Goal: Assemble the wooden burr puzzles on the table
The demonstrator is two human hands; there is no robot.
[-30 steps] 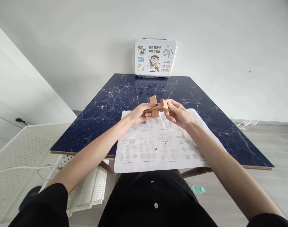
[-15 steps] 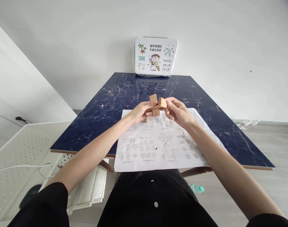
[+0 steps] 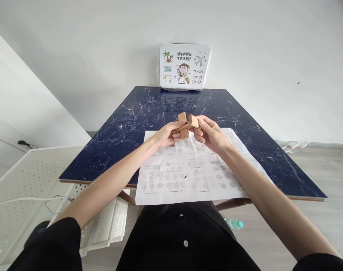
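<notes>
Head view: left hand (image 3: 163,136) and right hand (image 3: 212,133) both pinch wooden puzzle pieces (image 3: 185,126), crossed and partly interlocked, held above instruction sheet (image 3: 188,173) on blue marble table (image 3: 126,128). Risk, judged: loose pieces may slip apart and drop if either pinch eases. Printed case (image 3: 184,67) stands against wall.

Both hands' fingers (image 3: 201,122) on wooden puzzle (image 3: 185,126), above instr. sheet (image 3: 188,173), marble table (image 3: 137,120)
</notes>
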